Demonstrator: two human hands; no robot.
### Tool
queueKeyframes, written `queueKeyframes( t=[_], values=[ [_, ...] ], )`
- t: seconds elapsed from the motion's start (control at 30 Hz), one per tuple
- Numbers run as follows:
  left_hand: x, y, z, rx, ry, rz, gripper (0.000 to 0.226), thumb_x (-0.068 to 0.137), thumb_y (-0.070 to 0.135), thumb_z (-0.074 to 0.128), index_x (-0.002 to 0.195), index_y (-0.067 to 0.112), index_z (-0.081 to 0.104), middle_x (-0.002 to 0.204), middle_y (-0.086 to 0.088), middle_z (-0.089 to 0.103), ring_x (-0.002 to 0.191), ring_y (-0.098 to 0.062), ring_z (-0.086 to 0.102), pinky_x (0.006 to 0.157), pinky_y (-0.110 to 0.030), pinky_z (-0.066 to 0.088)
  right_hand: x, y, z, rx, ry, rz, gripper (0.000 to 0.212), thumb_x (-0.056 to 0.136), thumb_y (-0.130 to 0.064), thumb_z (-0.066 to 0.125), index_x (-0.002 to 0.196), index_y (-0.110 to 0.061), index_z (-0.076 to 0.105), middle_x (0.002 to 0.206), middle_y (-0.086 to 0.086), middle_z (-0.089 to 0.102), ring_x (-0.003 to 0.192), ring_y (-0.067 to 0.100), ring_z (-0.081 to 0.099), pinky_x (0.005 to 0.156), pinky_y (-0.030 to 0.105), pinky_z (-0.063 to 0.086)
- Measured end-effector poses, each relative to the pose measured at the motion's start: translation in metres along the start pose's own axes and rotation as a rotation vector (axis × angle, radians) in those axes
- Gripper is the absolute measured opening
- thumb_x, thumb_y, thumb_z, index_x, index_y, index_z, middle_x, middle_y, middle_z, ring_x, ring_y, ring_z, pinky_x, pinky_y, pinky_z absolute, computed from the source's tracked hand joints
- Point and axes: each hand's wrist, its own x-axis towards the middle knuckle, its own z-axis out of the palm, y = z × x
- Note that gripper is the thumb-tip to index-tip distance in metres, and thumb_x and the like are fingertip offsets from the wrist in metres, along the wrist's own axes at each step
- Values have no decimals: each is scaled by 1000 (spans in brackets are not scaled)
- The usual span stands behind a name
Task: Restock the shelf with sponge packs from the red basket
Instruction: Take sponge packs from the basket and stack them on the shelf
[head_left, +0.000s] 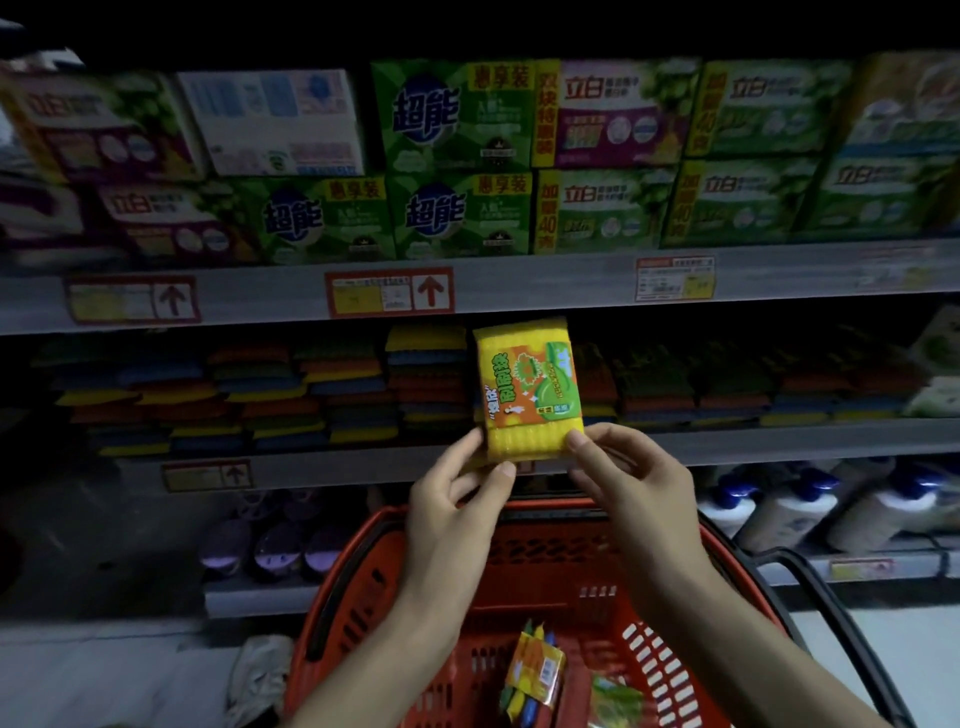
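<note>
Grey shelf (779, 441), stacked sponge packs (343, 395), soap boxes (457, 218)

Sponge pack (529, 387) before the shelf (727, 441) — basket (363, 582) below it.

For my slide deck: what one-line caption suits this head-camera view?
Left hand and right hand pinch a yellow sponge pack before the shelf, above the red basket holding more packs.

Yellow sponge pack (527, 389) upright (shelf (753, 441) behind)
</note>
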Motion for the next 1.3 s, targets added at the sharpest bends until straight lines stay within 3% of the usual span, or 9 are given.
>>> queueKeyframes(
  t=[0.1, 0.23, 0.4, 0.5, 0.77, 0.9, 1.1, 1.2, 1.3],
  values=[
    [3, -2, 1, 14, 11, 5, 54, 97, 26, 68, 148, 32, 52, 113, 10, 76, 106, 3, 68, 92, -19, 51, 0, 4, 3, -75, 5, -106, 11, 91, -25, 74, 96, -15, 74, 95, 2, 77, 93, 14, 73, 86, 35, 59],
    [7, -5, 4, 23, 14, 23, 57, 98, 22, 67, 151, 32, 48, 132, 2, 67, 106, 7, 67, 75, -1, 47, 0, 8, 8, -107, 15, -177, 6, 92, -25, 74, 96, -19, 72, 93, -7, 76, 91, 4, 72, 76, 19, 55],
    [12, -3, 9, 7, 37, 68, 55, 97, 21, 67, 147, 39, 51, 133, 6, 65, 108, 7, 64, 77, -4, 48, 4, 13, 9, -100, -17, -246, 5, 98, -19, 67, 103, -17, 68, 98, -5, 73, 97, 7, 69, 83, 24, 55],
    [18, -2, 12, -19, 51, 70, 54, 97, 20, 66, 145, 41, 52, 133, 5, 67, 106, 6, 67, 80, -9, 50, 8, 15, 9, -89, -72, -256, 21, 96, -15, 68, 116, -21, 66, 112, -9, 71, 111, 5, 65, 95, 29, 53],
    [37, 1, 17, -88, 116, 67, 54, 98, 11, 62, 145, 36, 55, 129, 9, 69, 110, 3, 67, 81, -12, 53, 21, 21, 17, -71, -203, -255, 59, 79, -14, 59, 137, -27, 58, 132, -19, 65, 126, -6, 55, 93, 10, 47],
    [46, 2, 17, -101, 140, 65, 52, 99, 11, 62, 145, 33, 55, 121, 20, 63, 98, 20, 62, 73, -4, 49, 29, 18, 22, -88, -202, -235, 63, 76, -14, 59, 137, -29, 58, 128, -24, 65, 122, -11, 56, 88, 6, 47],
    [54, 7, 20, -104, 167, 56, 53, 98, 15, 63, 147, 33, 52, 125, 17, 58, 118, 1, 58, 84, -11, 43, 36, 13, 27, -63, -192, -182, 68, 75, -17, 60, 140, -33, 54, 135, -20, 61, 126, -7, 54, 97, 20, 49],
    [57, 8, 22, -111, 163, 41, 53, 99, 14, 62, 148, 30, 52, 113, 26, 56, 110, 4, 59, 84, -10, 42, 39, 10, 29, -68, -184, -161, 69, 75, -20, 60, 141, -35, 50, 141, -15, 56, 130, -3, 51, 107, 30, 46],
    [60, 8, 22, -123, 171, 32, 52, 99, 13, 62, 148, 26, 52, 122, 19, 58, 117, 0, 57, 90, -14, 43, 42, 8, 31, -80, -188, -125, 67, 75, -21, 61, 139, -39, 47, 143, -13, 54, 134, 2, 49, 112, 37, 45]
  ],
)
